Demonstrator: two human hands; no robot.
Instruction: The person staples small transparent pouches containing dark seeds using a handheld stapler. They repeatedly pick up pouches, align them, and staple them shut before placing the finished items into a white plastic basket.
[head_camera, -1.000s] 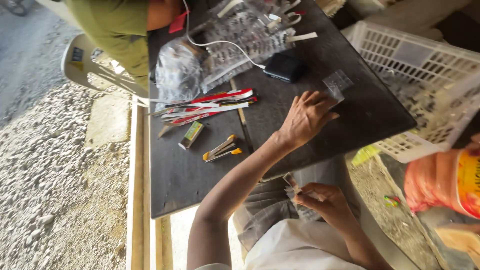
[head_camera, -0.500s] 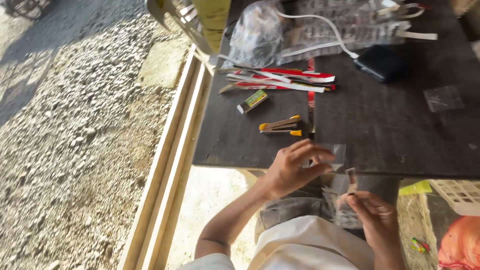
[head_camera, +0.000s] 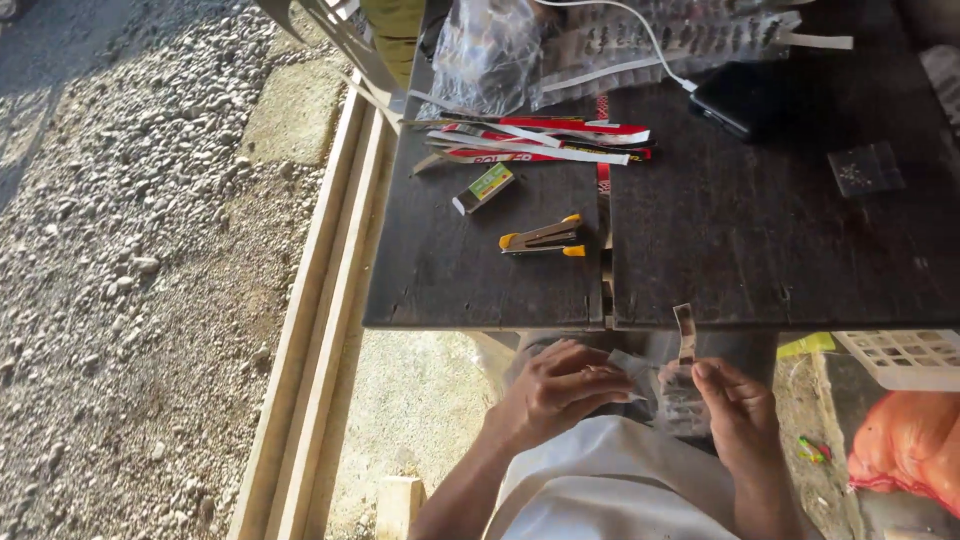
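Two hands at lap level below the dark wooden table (head_camera: 700, 260) edge: left hand (head_camera: 560, 390) — fingers curled onto a clear plastic bag (head_camera: 640, 368); right hand (head_camera: 735, 405) pinches a small upright strip (head_camera: 685, 335). Stapler (head_camera: 543, 237) lies on the tabletop, well apart.

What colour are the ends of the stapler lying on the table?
Yellow-orange ends on the stapler, with a metallic body; seen clearly in the head view.

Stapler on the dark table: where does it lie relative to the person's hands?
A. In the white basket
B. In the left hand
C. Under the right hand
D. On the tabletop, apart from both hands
D: the stapler lies on the table, while the left hand and right hand are below the table's edge.
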